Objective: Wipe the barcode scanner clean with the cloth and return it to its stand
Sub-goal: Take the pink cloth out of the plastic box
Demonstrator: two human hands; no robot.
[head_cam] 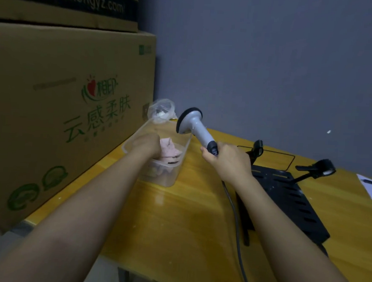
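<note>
My right hand [227, 159] grips the handle of the grey barcode scanner [192, 123], held up above the yellow table with its head pointing left and away. Its cable [235, 209] hangs down under my wrist. My left hand [146, 146] is inside a clear plastic bin [169, 179], fingers closed on the pink cloth [169, 150] lying in it. The black stand [256, 149] with its clip rises just right of my right hand, with nothing in it.
Large cardboard boxes [62, 111] are stacked at the left on the table [186, 228]. A black perforated plate [296, 202] and a second black clamp arm [320, 168] lie at the right. White paper with a pen [371, 189] sits far right. A crumpled plastic bag [162, 111] is behind the bin.
</note>
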